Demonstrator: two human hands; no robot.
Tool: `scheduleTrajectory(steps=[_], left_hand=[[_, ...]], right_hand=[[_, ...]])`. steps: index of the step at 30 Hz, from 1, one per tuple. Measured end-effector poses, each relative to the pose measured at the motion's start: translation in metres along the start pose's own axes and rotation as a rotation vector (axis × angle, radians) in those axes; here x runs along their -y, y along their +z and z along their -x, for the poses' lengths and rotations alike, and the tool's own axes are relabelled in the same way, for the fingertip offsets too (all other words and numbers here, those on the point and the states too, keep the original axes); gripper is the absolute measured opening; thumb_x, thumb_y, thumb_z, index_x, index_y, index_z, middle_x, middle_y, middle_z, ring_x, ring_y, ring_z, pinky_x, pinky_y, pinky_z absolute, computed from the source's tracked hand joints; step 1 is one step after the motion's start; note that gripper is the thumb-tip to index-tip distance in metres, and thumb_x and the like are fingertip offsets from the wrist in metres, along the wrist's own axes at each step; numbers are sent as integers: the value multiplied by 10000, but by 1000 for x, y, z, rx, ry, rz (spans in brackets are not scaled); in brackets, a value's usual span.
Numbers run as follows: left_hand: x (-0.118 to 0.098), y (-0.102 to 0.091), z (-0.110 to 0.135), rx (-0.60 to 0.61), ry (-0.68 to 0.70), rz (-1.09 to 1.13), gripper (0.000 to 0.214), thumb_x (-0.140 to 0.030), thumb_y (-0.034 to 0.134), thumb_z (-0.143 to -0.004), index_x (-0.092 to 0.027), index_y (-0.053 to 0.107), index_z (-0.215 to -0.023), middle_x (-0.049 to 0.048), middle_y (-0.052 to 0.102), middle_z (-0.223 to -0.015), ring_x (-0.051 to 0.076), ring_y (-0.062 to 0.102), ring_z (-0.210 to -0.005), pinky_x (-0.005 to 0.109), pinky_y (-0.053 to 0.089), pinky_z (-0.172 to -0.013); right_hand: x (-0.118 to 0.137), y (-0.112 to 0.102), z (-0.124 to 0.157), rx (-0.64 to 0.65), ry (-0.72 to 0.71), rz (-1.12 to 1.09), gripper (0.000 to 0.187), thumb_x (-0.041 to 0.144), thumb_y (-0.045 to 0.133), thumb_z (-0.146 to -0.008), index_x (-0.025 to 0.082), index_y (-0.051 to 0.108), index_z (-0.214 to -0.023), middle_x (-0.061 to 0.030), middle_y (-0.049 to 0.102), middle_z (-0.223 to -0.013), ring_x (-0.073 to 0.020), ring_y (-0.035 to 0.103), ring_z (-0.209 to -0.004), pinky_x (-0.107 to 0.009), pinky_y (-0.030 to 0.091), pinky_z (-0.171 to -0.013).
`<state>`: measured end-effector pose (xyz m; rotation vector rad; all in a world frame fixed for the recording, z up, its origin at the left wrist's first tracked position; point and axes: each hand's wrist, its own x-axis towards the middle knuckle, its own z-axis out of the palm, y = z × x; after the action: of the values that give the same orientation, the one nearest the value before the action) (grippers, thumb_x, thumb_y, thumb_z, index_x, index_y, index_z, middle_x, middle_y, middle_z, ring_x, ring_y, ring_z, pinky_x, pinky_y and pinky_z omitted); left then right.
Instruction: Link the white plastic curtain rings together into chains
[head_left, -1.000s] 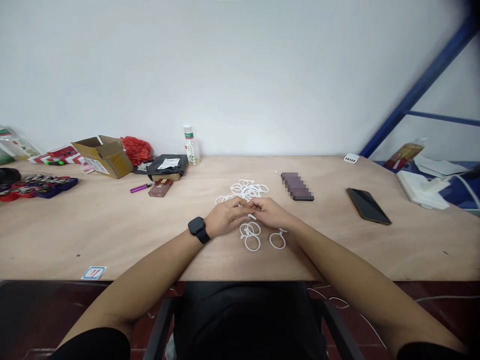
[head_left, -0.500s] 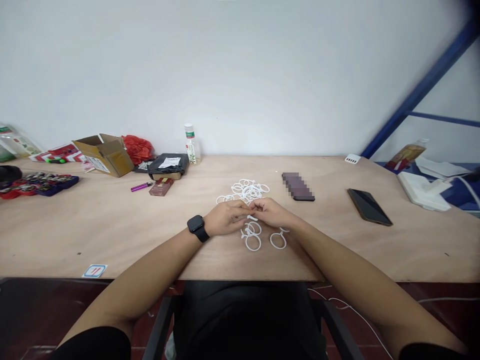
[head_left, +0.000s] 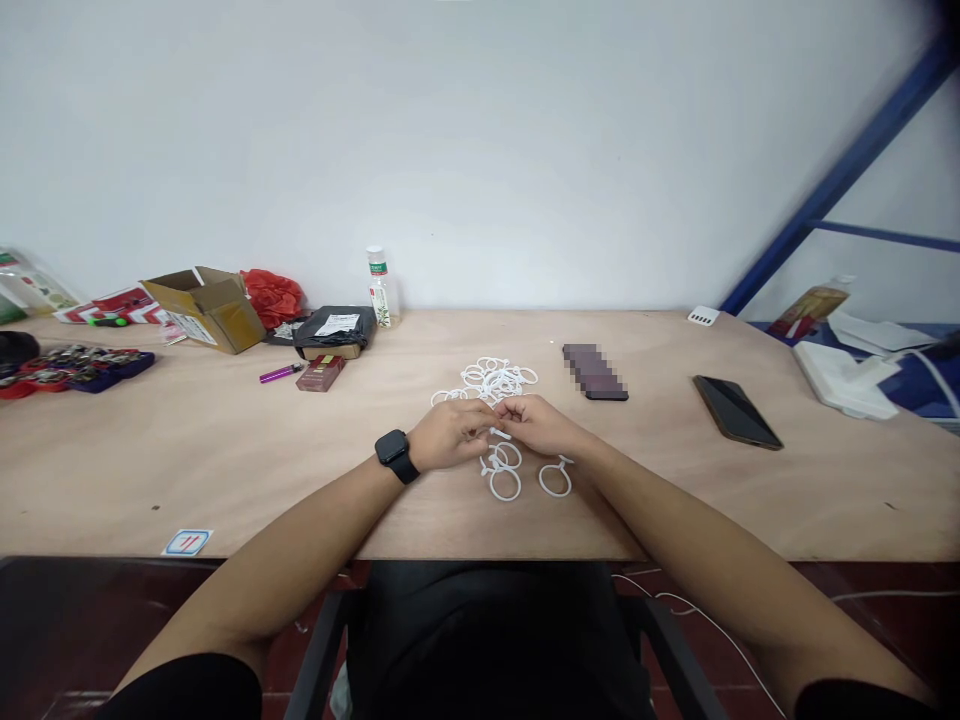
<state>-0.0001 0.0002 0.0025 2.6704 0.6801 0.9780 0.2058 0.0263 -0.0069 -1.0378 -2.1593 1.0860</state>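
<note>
My left hand (head_left: 452, 434), with a black watch on the wrist, and my right hand (head_left: 541, 424) meet at the fingertips over the table. Both are closed in a pinch around a white plastic curtain ring, of which only a small end (head_left: 499, 433) shows; the fingers hide most of it. Just beyond the hands lies a heap of similar white rings (head_left: 496, 380). On the near side, a few more rings (head_left: 505, 499) overlap below the fingertips. Another ring (head_left: 555, 496) lies apart, near my right wrist.
A pixelated dark phone-like slab (head_left: 596, 372) and a phone (head_left: 737, 411) lie to the right, near a white power strip (head_left: 844, 380). Leftward are a purple lighter (head_left: 280, 374), a dark red box (head_left: 321, 373), a black package (head_left: 335, 330), a bottle (head_left: 381, 290) and an open carton (head_left: 214, 310).
The small white end between my fingertips has turned slightly and shows a little more. Both hands stay together in nearly the same place; the whole view has shifted very slightly.
</note>
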Motion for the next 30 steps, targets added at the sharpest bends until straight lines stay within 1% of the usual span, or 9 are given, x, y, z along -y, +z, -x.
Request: scheduleTrajectory(steps=[6, 11, 14, 19, 21, 24, 26, 28, 30], left_hand=[[0, 1, -2, 2, -20, 6, 259, -88, 501, -771, -162, 665, -957, 65, 689, -955, 143, 620, -782, 258, 512, -701], [1, 1, -3, 33, -39, -10, 268, -73, 480, -769, -159, 643, -964, 75, 669, -973, 169, 621, -880, 302, 517, -802], [2, 2, -3, 40, -41, -23, 287, -58, 462, -766, -163, 636, -969, 74, 659, -979, 175, 612, -902, 314, 516, -821], [8, 4, -1, 1, -7, -2, 282, -38, 430, -795, -180, 640, -917, 57, 649, -987, 161, 611, -940, 313, 513, -862], [8, 5, 0, -56, -6, -22, 288, -59, 432, -830, -187, 644, -978, 65, 632, -1040, 161, 607, -976, 316, 514, -875], [3, 3, 1, -131, -69, -75, 309, -160, 494, -876, -201, 608, -1160, 94, 583, -1140, 173, 597, -999, 314, 526, -843], [-3, 1, 2, -66, -57, -56, 283, -235, 536, -882, -215, 622, -1151, 90, 585, -1125, 178, 597, -993, 311, 523, -846], [-7, -1, 3, 77, -19, -10, 252, -312, 568, -876, -226, 653, -1097, 78, 591, -1103, 178, 605, -969, 308, 517, -859], [-8, -1, 4, 206, -4, 16, 295, -408, 609, -849, -233, 668, -1079, 77, 573, -1135, 181, 611, -948, 309, 513, -863]], right_hand=[[1, 2, -1, -39, 7, 19, 149, 293, 576, -805, 160, 640, -783, 0, 615, -709, -118, 523, -631, -221, 390, -563], [2, 3, -1, -69, 31, 30, 132, 273, 571, -797, 159, 635, -778, 12, 598, -683, -109, 494, -598, -216, 367, -540], [4, 4, -1, -88, 18, 38, 123, 264, 566, -795, 162, 629, -769, 17, 590, -668, -107, 483, -592, -210, 358, -533], [5, 2, -2, -156, 2, 95, 102, 232, 552, -787, 167, 631, -780, 8, 622, -685, -114, 521, -602, -215, 384, -554], [3, 0, -3, -217, -2, 139, 108, 237, 552, -790, 171, 638, -798, -4, 654, -719, -123, 556, -628, -223, 407, -582], [-3, -6, -5, -352, 41, 251, 105, 233, 556, -776, 181, 647, -782, -11, 678, -731, -135, 589, -651, -230, 419, -605], [-9, -12, -7, -442, 97, 314, 94, 216, 561, -749, 186, 650, -741, -6, 675, -699, -137, 594, -640, -229, 413, -598], [-16, -18, -9, -520, 155, 344, 85, 217, 569, -727, 189, 647, -708, -2, 670, -675, -137, 592, -623, -229, 406, -587], [-22, -24, -11, -583, 206, 348, 84, 248, 588, -723, 189, 648, -728, -2, 671, -674, -139, 590, -615, -231, 404, -579]])
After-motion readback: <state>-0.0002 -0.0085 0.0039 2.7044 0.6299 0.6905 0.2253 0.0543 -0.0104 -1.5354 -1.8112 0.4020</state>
